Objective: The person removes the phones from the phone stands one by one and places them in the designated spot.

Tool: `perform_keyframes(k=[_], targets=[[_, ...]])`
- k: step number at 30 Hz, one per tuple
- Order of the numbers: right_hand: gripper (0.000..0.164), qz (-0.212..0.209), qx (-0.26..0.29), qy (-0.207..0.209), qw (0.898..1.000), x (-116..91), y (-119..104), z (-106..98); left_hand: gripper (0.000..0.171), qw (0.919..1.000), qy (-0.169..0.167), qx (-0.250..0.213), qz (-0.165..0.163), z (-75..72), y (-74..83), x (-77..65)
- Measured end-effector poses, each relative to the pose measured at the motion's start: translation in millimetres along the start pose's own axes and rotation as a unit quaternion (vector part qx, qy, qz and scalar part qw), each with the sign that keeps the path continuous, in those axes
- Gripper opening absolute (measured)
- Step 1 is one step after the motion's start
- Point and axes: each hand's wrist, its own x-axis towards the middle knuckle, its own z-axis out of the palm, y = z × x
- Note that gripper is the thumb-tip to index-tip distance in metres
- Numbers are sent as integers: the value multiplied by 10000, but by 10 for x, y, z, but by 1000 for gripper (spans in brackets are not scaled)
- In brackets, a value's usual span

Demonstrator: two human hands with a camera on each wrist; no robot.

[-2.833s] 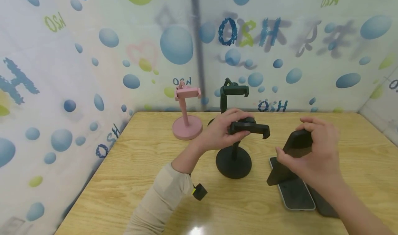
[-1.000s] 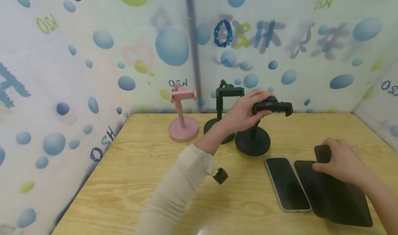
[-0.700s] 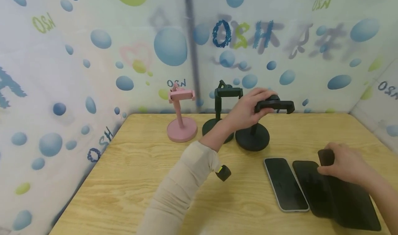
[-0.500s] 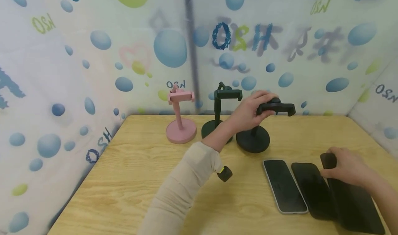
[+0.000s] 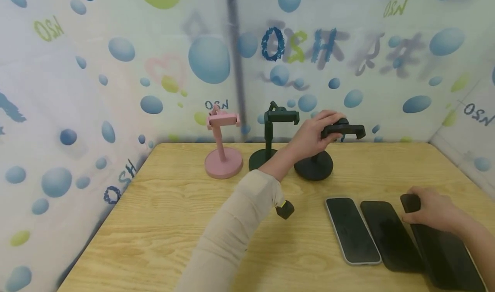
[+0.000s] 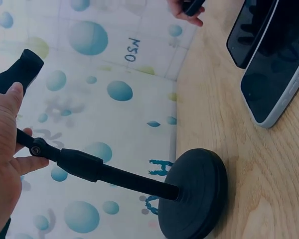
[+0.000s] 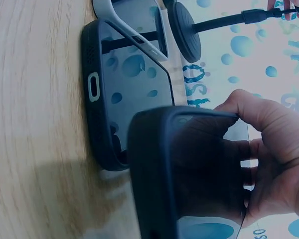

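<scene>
My left hand [image 5: 311, 136] grips a black phone stand [image 5: 314, 168] by its upper part, just behind the clamp. In the left wrist view the stand's round base [image 6: 197, 199] is low over the wooden table or on it, with the pole leaning towards my hand. My right hand [image 5: 436, 210] holds a black phone [image 5: 444, 253] by its far end, thumb on the left edge and fingers over the other side. That phone is screen up; its near end [image 7: 152, 174] looms close in the right wrist view.
Left of the black stand are a dark green phone stand [image 5: 284, 117], partly behind my left wrist, and a pink phone stand [image 5: 223, 165]. A white-edged phone [image 5: 352, 232] and another black phone [image 5: 390, 236] lie side by side. A patterned curtain [image 5: 209, 60] backs the table.
The black stand has moved back and right, beside the green one. The phone in my right hand has come down from a steep tilt to beside the other phones, shifting right.
</scene>
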Motion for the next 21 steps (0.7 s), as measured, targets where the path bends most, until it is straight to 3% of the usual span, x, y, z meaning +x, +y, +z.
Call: perform_keyframes(k=[6,12,21], targets=[[66,65,76,-116,9999,15,28,5,37,10000,50,67,-51,69,-88,40],[67,57,211,-113,9997,21,73,28,38,9987,131,133,-476,121,-185,56],[66,-49,602,-157,9981,31,120,93,39,9968,-15,33,-795,133,-166,91]])
